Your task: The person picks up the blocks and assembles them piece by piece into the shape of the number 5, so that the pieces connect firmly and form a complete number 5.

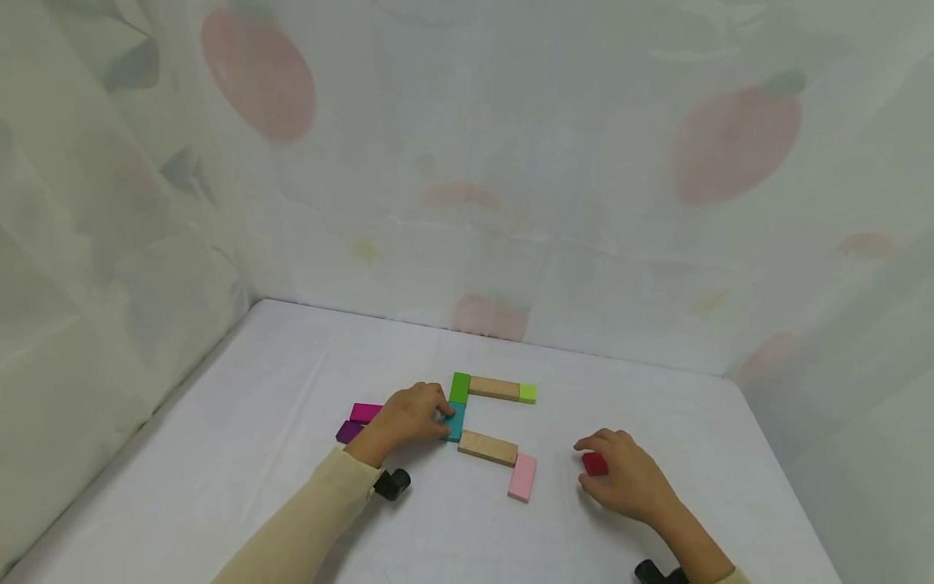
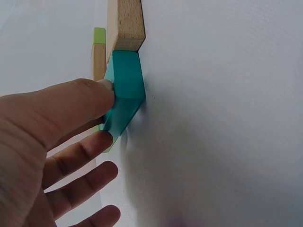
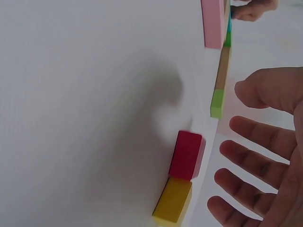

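Along the left edge of the white table (image 1: 182, 470), a pale curtain (image 1: 80, 268) is hung. Next, a magenta block (image 1: 365, 413) and a purple block (image 1: 349, 431) are laid side by side, each partly hidden by the left hand (image 1: 409, 415). Between that hand's thumb and a finger, a teal block (image 1: 456, 422) is pinched at table level. Its far end is met by a green block (image 1: 459, 388), its near end by one wooden block (image 1: 488, 448). From the green block, a second wooden block (image 1: 494, 388) is run rightward and capped by a lime block (image 1: 528, 393). Against the nearer wooden block's right end, a pink block (image 1: 521, 478) is set crosswise. Farther right, the right hand (image 1: 627, 478) is held just beside a red block (image 3: 186, 155), its fingers parted, loosely bent and free. By the red block's end, a yellow block (image 3: 173, 201) is touched.
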{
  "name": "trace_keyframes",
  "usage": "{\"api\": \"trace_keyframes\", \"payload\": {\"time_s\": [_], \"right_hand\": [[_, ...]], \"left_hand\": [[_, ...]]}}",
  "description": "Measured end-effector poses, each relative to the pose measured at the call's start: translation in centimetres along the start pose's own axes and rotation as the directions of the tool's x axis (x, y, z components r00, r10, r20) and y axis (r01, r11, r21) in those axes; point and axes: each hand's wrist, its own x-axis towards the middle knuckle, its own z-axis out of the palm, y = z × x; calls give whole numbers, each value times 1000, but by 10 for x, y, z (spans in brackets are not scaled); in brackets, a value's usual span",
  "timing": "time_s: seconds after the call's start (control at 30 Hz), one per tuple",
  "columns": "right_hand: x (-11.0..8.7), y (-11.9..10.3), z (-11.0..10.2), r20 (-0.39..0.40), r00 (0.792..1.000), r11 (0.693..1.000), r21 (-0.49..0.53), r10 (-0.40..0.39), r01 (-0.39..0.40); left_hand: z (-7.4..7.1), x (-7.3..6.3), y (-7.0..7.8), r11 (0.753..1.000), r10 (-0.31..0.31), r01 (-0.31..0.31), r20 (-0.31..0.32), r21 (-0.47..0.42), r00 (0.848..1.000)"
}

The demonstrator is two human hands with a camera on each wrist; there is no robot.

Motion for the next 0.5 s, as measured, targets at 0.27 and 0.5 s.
{"api": "trace_keyframes", "payload": {"time_s": [0.27, 0.5], "right_hand": [[1, 12, -1, -23, 999, 999, -31, -30, 30], [2, 16, 1, -24, 999, 999, -41, -22, 21]], "left_hand": [[0, 0, 0, 1000, -11, 11, 1, -24, 1000], [1, 0, 0, 1000, 0, 0, -4, -17, 1000]]}}
